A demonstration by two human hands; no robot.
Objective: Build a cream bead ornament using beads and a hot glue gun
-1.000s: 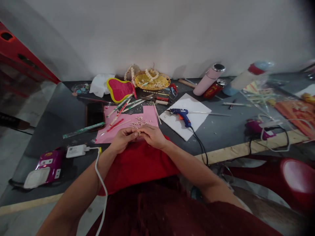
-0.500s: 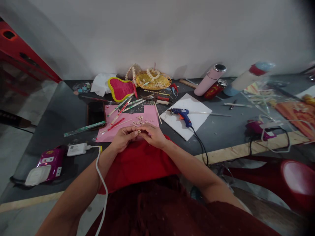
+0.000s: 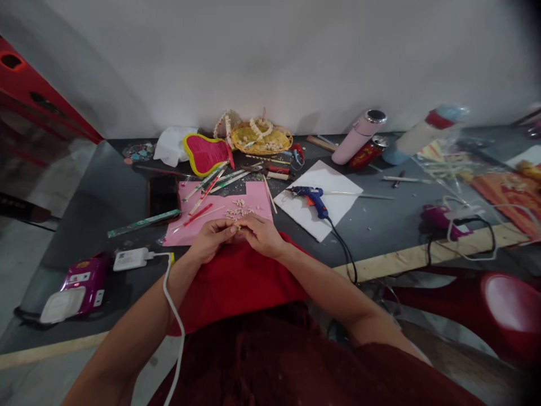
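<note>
My left hand [image 3: 212, 239] and my right hand [image 3: 264, 237] meet at the near edge of a pink sheet [image 3: 260, 194]. Thumbs and fingers of both are pinched around a tiny pale piece [image 3: 238, 227], mostly covered by the fingertips. Just beyond them, several short pale stick pieces [image 3: 240, 212] lie loose on the sheet. Under my hands a red cloth [image 3: 245, 282] spreads over the table's edge and my lap. Red and green wrapped sticks [image 3: 207, 194] lie to the left on the sheet.
A blue glue gun [image 3: 310, 197] rests on a white board [image 3: 338, 180] to the right. Behind stand a yellow basket [image 3: 262, 148], a pink flask [image 3: 359, 135] and a red can [image 3: 368, 153]. A phone [image 3: 164, 194], white charger [image 3: 131, 259] and purple power box [image 3: 87, 282] lie left.
Both hands stay together with only slight finger movement around the tiny piece. The view has shifted a little; the objects on the table keep their places.
</note>
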